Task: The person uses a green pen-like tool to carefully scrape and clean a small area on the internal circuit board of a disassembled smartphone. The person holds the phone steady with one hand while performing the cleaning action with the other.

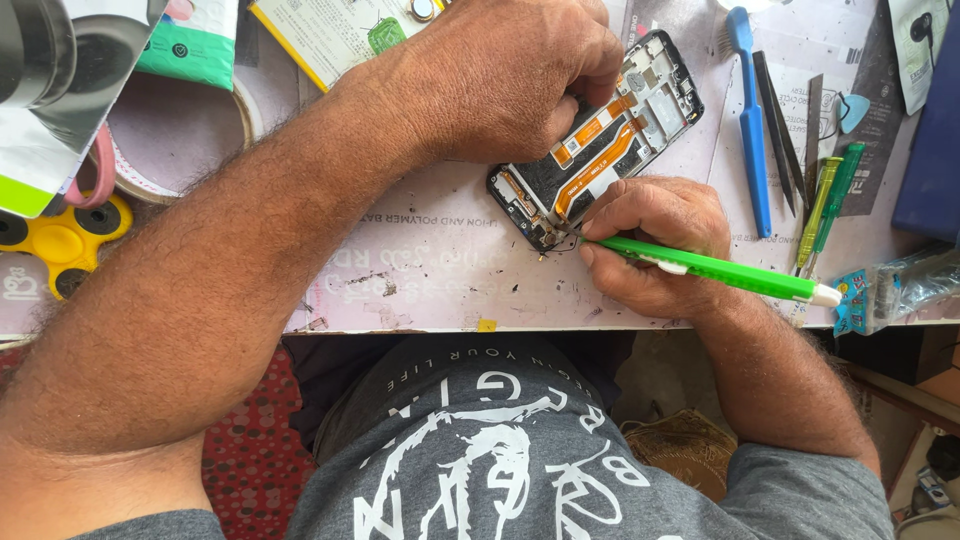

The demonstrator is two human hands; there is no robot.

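Observation:
An opened phone (600,140) lies back-up on the white work mat (430,260), its black frame, orange flex cables and metal parts exposed. My left hand (510,80) reaches across and presses down on the phone's upper middle with the fingers closed on it. My right hand (655,245) grips a bright green screwdriver (720,268) like a pen. Its thin tip touches the phone's lower left corner.
A blue brush-like tool (750,120), black pry tools (780,130) and two green screwdrivers (828,205) lie to the right. A yellow fidget spinner (60,240), a tape roll (170,130) and packages sit at left. A plastic bag (900,285) lies at the right edge.

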